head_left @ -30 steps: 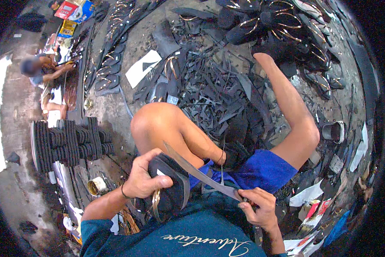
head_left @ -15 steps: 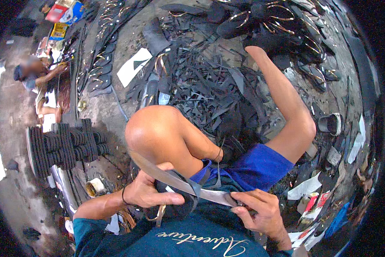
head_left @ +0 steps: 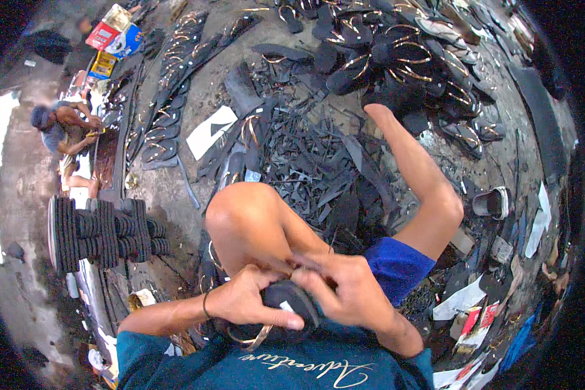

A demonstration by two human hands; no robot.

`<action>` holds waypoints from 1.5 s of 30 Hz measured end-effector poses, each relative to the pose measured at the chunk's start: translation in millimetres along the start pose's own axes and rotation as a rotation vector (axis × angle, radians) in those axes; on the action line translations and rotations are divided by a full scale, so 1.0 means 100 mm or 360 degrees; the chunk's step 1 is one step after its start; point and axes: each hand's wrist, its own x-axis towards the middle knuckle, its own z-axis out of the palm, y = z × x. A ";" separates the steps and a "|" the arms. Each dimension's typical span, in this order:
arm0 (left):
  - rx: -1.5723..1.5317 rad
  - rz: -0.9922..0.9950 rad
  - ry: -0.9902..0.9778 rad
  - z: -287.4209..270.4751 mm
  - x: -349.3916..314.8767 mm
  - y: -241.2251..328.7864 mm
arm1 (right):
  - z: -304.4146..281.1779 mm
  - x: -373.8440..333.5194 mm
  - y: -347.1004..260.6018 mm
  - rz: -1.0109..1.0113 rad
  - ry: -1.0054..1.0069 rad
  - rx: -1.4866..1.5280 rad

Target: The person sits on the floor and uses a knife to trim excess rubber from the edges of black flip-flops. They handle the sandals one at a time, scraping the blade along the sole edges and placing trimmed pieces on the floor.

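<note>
Strap [head_left: 261, 338] on but cutting seemingly unfinished, the sandal [head_left: 278, 292] is gripped by the left hand [head_left: 250, 298], the right hand [head_left: 349, 286] clenching its fingers round a blurred knife [head_left: 278, 262]

Sandal [head_left: 278, 294]: matt, rubber-like; strap [head_left: 261, 337] glossy, metallic-looking. Shirt [head_left: 195, 365]: matt cloth. Shorts [head_left: 396, 265]: cloth. Scraps [head_left: 305, 170]: matt, rubber-like. Floor [head_left: 29, 179]: rough, concrete-like.

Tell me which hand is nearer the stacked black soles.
Left. The left hand is to the right of the stacked black soles; the right hand is farther right.
</note>
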 end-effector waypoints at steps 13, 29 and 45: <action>-0.0691 0.0679 0.1278 -0.99 0.68 0.07 | -0.61 0.64 0.06 0.0225 0.0706 0.1044; -0.0923 -0.0119 0.1948 -0.92 -0.40 -3.07 | -1.17 -2.52 3.47 0.1119 0.1975 -0.1315; 0.0680 -0.0853 0.2370 -1.28 -0.69 -3.94 | -1.33 0.85 -0.74 -0.0345 0.1273 -0.0931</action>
